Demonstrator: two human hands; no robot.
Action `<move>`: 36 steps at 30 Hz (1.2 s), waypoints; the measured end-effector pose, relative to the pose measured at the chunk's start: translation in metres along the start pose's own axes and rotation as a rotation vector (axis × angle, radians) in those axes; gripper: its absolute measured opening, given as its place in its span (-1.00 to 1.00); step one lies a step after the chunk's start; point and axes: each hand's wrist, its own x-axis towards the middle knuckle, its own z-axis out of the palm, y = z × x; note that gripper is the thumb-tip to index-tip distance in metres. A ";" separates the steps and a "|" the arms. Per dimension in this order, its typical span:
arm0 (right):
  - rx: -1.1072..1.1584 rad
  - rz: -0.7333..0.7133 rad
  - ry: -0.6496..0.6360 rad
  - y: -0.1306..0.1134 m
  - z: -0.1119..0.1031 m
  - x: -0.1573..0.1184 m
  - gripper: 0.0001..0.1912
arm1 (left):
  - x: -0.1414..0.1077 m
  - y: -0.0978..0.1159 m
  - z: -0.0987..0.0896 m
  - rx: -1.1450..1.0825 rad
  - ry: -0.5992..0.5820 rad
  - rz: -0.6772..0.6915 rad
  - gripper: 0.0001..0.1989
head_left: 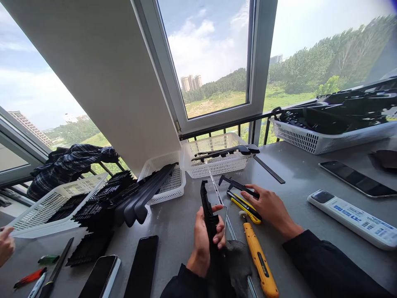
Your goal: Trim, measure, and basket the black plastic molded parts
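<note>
My left hand (202, 234) is closed around a long black plastic part (206, 202), held upright with its notched end pointing away from me. My index finger stretches out past it to the right. To the right, my right hand (273, 209) has its thumb and fingers on a dark caliper (233, 183), whose jaws point left. Just under the caliper lies a yellow and black utility knife (249, 212). Closer to me is a tool with an orange-yellow handle (261, 260). A dark grey cloth-like piece (239, 255) and thin metal rods lie between my hands.
White baskets with black parts stand along the window: a middle one (217, 167), one to its left (169, 192), a large one at right (297, 140). Phones (141, 267) and a white labelled device (350, 219) lie on the grey table. Another person's hand (5, 245) shows at far left.
</note>
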 end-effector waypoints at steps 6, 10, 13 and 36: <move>-0.165 -0.074 0.011 0.005 0.010 -0.002 -0.63 | -0.002 0.005 0.005 0.024 0.119 0.065 -0.42; -0.164 -0.154 0.011 -0.001 0.009 -0.004 -0.74 | 0.000 0.005 0.001 0.044 0.147 0.065 -0.39; -0.150 -0.132 -0.098 -0.008 0.008 -0.006 -0.74 | 0.002 0.005 -0.003 0.083 0.129 0.038 -0.37; 0.311 -0.361 -0.120 -0.031 -0.006 -0.011 -0.93 | 0.000 -0.007 0.014 0.462 0.187 0.123 -0.35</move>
